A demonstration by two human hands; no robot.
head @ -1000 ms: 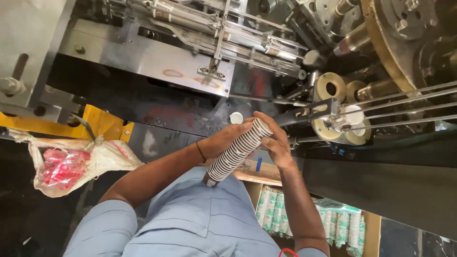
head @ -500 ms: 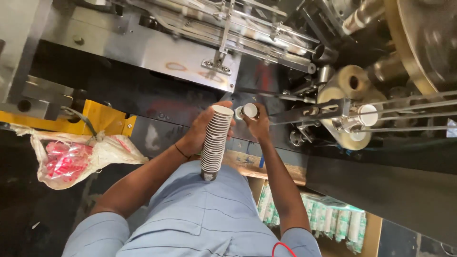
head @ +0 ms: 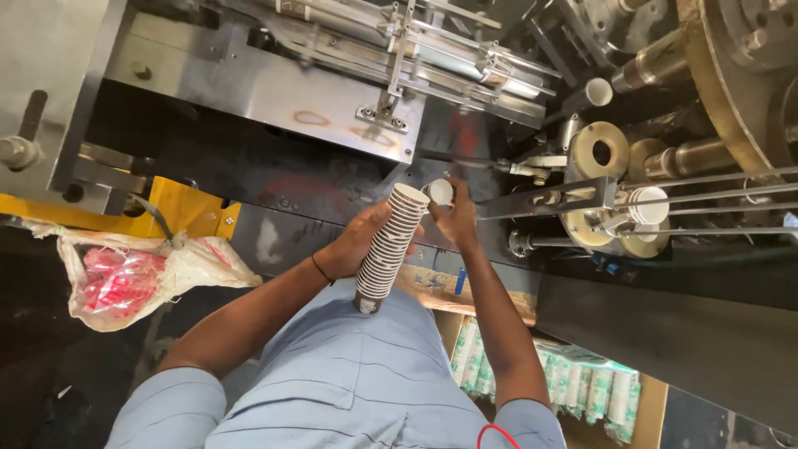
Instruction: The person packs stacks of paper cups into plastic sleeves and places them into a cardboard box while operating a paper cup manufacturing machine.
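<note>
Gripping a tall stack of nested white paper cups (head: 391,248), my left hand (head: 356,243) has its fingers wrapped around the stack's middle, its base resting against my blue shirt (head: 349,374). My right hand (head: 455,220) pinches a single white cup (head: 440,192) just beside the stack's top, before the metal machine (head: 274,91). A red-filled sack (head: 133,274) hangs left.

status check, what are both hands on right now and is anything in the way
Left hand wrapped around stack of nested paper cups, held tilted. Right hand pinching a single cup at the stack's top. Machine rails close beside the right hand, not touching.
</note>
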